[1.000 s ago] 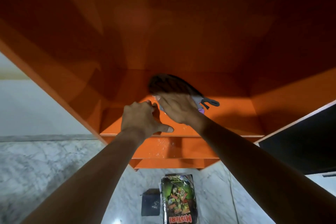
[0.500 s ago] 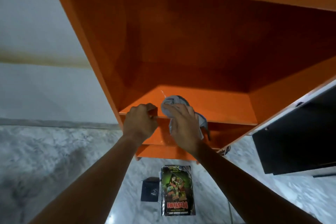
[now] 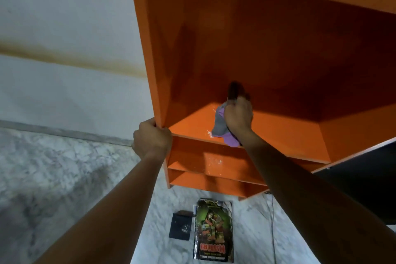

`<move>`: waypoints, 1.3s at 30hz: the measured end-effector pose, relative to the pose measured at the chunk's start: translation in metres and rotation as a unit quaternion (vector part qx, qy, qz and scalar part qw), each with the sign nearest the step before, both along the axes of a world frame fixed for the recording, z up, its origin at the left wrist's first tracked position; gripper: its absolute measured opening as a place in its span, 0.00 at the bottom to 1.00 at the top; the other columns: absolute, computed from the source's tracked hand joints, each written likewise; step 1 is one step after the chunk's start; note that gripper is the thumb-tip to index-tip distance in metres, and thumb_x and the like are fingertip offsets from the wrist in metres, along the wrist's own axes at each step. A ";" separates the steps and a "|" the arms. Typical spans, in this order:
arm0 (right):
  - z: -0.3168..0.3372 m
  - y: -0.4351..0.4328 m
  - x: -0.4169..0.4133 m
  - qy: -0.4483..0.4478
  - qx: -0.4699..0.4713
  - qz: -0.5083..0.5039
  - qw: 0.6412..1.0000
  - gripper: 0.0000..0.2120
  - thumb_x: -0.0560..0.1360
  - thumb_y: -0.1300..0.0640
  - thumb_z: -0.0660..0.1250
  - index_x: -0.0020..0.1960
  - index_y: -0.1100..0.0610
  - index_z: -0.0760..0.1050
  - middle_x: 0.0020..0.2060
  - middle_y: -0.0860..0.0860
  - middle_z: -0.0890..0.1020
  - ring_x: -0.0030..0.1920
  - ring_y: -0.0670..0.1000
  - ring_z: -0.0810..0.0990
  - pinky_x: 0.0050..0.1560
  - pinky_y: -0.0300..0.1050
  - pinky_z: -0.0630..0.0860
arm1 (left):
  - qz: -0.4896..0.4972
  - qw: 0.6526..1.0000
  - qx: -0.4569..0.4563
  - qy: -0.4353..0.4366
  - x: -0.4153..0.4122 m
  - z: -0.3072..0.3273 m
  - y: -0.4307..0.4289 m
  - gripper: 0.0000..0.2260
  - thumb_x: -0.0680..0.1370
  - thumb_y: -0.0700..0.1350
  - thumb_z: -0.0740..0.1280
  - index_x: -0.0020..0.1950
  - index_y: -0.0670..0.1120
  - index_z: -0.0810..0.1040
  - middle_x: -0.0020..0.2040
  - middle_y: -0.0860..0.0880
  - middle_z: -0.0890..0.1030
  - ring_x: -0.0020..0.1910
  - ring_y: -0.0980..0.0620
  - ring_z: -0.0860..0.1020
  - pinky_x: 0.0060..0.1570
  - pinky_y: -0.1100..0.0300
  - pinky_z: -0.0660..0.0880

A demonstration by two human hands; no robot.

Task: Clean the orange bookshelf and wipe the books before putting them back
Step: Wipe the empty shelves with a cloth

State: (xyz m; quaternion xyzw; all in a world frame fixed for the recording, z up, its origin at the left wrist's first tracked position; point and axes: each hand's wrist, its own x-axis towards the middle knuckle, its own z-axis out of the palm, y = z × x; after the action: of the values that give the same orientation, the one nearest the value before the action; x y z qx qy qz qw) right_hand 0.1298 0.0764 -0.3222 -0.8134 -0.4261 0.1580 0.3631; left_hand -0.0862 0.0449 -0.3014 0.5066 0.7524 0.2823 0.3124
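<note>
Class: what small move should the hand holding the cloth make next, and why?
Probably a short sweep leftward: the right hand grips the cloth on the shelf board, white specks lie just left of it near the front edge, and the left hand grips the side panel.

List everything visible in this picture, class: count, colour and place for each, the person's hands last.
bookshelf: one, orange, by the white wall
cloth: one, grey and purple, on a shelf board
white specks: several, white, on that board beside the cloth
book: one, green cover, flat on the floor
dark flat item: one, black, floor, left of the book
cable: one, grey, floor, right of the book
left hand: one, grips the bookshelf's left side panel
right hand: one, holds the cloth
</note>
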 end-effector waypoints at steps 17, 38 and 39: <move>-0.013 0.112 -0.066 -0.188 -0.037 0.293 0.937 0.25 0.86 0.50 0.54 0.81 0.50 0.58 0.78 0.53 0.66 0.77 0.57 0.65 0.76 0.59 0.64 | -0.115 0.991 0.073 -0.014 -0.030 -0.025 0.022 0.08 0.78 0.49 0.71 0.53 0.48 0.87 0.42 0.52 0.85 0.35 0.49 0.81 0.39 0.58 0.78; -0.029 -0.064 -0.083 -0.314 0.066 0.416 0.851 0.22 0.80 0.52 0.56 0.73 0.52 0.70 0.71 0.52 0.74 0.71 0.56 0.71 0.72 0.56 0.66 | -0.118 0.986 0.080 0.087 -0.031 -0.023 -0.004 0.13 0.82 0.52 0.65 0.65 0.53 0.82 0.54 0.46 0.86 0.49 0.41 0.84 0.50 0.48 0.80; -0.030 -0.068 -0.079 -0.322 0.052 0.419 0.847 0.23 0.80 0.52 0.58 0.75 0.50 0.69 0.74 0.51 0.72 0.73 0.56 0.69 0.74 0.57 0.64 | -0.118 0.984 0.087 0.099 -0.030 -0.027 -0.012 0.14 0.82 0.51 0.65 0.67 0.52 0.80 0.52 0.45 0.86 0.47 0.41 0.84 0.49 0.47 0.81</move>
State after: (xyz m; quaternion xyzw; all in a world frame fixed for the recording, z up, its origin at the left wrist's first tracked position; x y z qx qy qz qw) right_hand 0.0511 0.0081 -0.3524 -0.5426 -0.8272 0.0017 0.1461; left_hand -0.1163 0.0333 -0.3280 0.6426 0.6871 0.2562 0.2221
